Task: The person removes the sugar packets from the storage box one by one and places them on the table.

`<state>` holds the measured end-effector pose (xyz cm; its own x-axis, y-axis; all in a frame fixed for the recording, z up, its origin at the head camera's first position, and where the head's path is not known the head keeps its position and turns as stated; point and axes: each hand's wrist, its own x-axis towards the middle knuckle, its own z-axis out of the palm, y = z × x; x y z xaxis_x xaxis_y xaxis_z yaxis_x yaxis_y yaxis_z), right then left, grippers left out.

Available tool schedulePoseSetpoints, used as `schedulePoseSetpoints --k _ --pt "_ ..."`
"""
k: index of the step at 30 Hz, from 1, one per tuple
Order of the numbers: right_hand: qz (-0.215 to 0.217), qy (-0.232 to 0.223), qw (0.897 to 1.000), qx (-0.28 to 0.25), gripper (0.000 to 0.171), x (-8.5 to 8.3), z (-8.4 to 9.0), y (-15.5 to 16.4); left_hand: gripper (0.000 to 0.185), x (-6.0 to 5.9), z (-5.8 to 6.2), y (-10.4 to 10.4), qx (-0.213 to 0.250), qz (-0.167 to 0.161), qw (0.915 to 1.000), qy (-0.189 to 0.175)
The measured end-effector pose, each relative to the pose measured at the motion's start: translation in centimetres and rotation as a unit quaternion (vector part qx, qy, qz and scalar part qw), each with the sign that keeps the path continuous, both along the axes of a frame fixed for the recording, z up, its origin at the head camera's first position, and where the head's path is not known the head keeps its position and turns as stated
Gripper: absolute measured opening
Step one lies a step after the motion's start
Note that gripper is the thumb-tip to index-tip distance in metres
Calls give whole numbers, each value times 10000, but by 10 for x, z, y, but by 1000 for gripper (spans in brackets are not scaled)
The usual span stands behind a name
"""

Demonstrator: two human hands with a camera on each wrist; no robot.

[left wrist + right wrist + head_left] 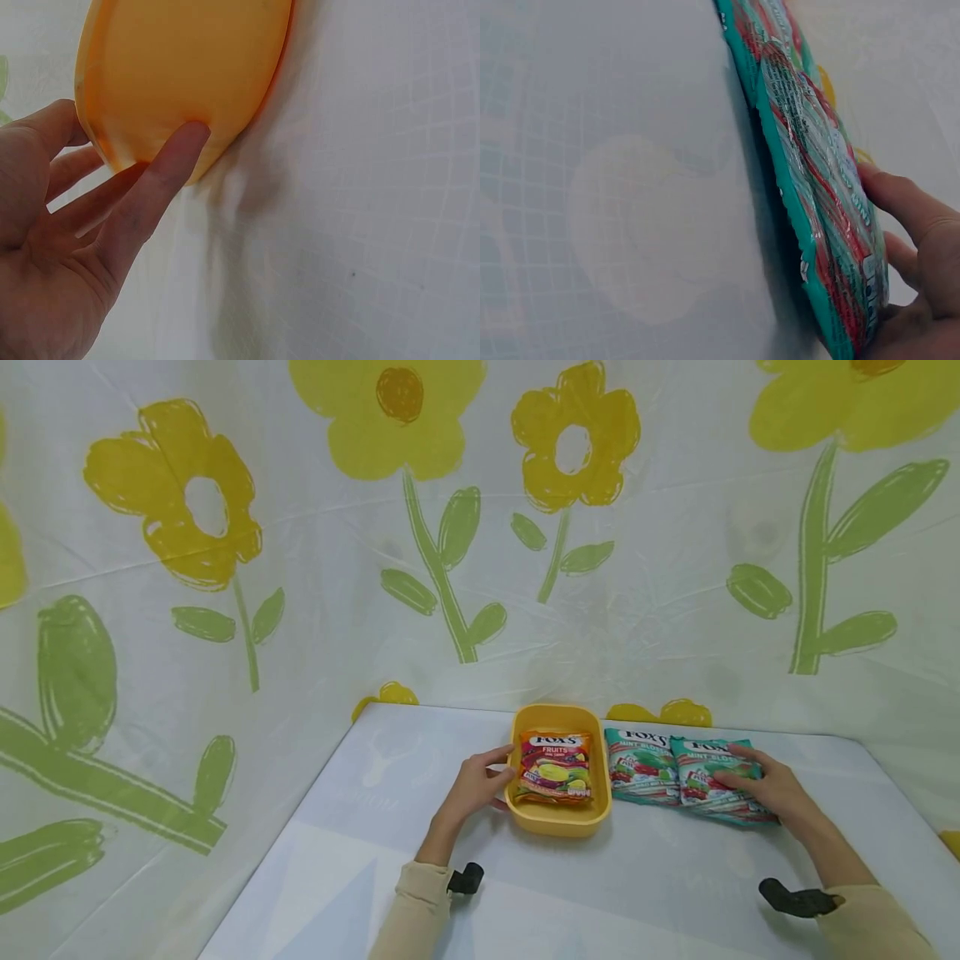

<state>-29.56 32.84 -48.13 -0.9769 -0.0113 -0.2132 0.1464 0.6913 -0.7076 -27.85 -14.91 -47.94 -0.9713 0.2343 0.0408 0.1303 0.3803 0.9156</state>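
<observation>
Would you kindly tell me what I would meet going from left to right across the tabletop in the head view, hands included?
Left hand, yellow container, left teal packet, right teal packet, right hand.

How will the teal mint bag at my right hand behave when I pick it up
The teal mint bag will probably flex, given its wrinkled wrapper. Being shiny, it may feel slippery, and its flat shape makes rolling unlikely.

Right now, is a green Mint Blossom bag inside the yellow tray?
No, the yellow tray holds the red Fruits bag, and both green bags are outside it.
</observation>
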Motion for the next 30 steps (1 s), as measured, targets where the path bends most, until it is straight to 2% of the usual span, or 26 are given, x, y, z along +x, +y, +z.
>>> schedulePoseSetpoints --k 7,14,21,30 --pt "190 346 9963 762 96 2 4 -7 49 1 1 0 -41 24 10000 14" --pt "329 331 9895 1367 95 3 12 -11 50 0 1 0 7 -24 10000 27" --pt "340 371 9846 1676 96 2 9 -9 50 0 0 0 29 -89 9999 78" --pt "436 470 9812 1820 97 5 6 -7 50 1 0 0 47 -81 9999 61"
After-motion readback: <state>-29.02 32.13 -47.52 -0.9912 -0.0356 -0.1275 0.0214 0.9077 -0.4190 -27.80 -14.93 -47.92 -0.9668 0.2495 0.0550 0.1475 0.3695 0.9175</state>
